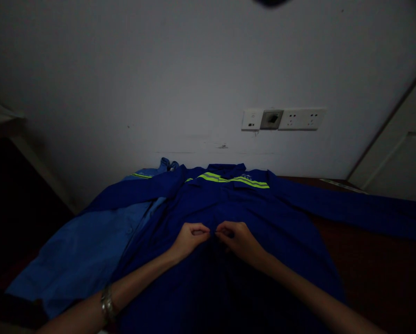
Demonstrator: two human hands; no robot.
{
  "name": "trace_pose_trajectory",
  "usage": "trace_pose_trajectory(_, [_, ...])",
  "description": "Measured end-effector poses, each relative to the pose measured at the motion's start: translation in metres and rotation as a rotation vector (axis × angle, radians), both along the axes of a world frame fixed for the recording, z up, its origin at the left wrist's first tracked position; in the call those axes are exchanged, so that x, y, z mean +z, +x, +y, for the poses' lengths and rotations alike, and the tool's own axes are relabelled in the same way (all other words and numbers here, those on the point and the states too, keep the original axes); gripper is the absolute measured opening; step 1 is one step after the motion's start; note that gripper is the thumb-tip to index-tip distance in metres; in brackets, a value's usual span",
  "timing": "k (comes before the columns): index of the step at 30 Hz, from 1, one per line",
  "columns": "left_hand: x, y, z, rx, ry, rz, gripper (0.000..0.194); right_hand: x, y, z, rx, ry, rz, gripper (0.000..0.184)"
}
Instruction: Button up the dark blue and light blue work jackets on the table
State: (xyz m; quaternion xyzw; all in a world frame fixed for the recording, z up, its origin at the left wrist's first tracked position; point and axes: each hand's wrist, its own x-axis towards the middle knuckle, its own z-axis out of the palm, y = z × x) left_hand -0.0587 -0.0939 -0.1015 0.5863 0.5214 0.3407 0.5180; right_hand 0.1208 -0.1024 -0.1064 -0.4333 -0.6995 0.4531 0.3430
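A dark blue work jacket (260, 208) with yellow-green and grey stripes across the chest lies spread out, its collar toward the wall and its sleeves stretched to both sides. Over the middle of its front, my left hand (193, 235) pinches thumb and forefinger together at the jacket's centre line. Close beside it, my right hand (238, 239) makes a similar pinch, fingertips turned to the left. Both seem to grip the front edges of the jacket, though dim light hides exactly what is between the fingers. A metal bracelet (107, 304) circles my left wrist.
A lighter blue garment (86, 246) lies partly under the jacket on the left. The dark reddish table (371, 269) shows at right. Behind stands a pale wall (141, 83) with sockets (300, 119); a white panelled door (403, 148) is at far right.
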Motion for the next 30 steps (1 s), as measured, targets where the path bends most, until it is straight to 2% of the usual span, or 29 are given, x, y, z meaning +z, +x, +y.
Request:
trace_pose_trajectory(4, [0.001,0.002,0.002,0.004,-0.040,-0.013,0.017,-0.003,0.000,0.000,-0.021,0.018,-0.003,0.018])
trace_pose_trajectory(9, [-0.003,0.002,0.009,0.030,-0.050,-0.024,0.021,0.001,0.000,-0.003,-0.083,0.249,-0.088,0.022])
trace_pose_trajectory(11, [-0.004,0.002,0.011,0.039,-0.041,-0.008,0.023,0.002,-0.001,-0.005,-0.085,0.295,-0.098,0.024])
trace_pose_trajectory(16, [-0.003,0.004,0.012,0.022,-0.047,0.006,0.023,0.000,-0.005,-0.007,-0.083,0.272,-0.104,0.038])
trace_pose_trajectory(19, [-0.003,0.005,0.012,0.007,-0.030,-0.022,0.023,-0.002,-0.005,-0.006,-0.094,0.279,-0.118,0.034])
trace_pose_trajectory(24, [-0.003,0.002,0.015,-0.047,0.011,-0.023,0.031,0.001,-0.003,-0.003,-0.068,0.293,-0.119,0.043])
trace_pose_trajectory(30, [0.008,0.000,0.016,-0.097,0.028,0.087,0.027,-0.003,0.002,0.003,-0.047,0.289,-0.117,0.040])
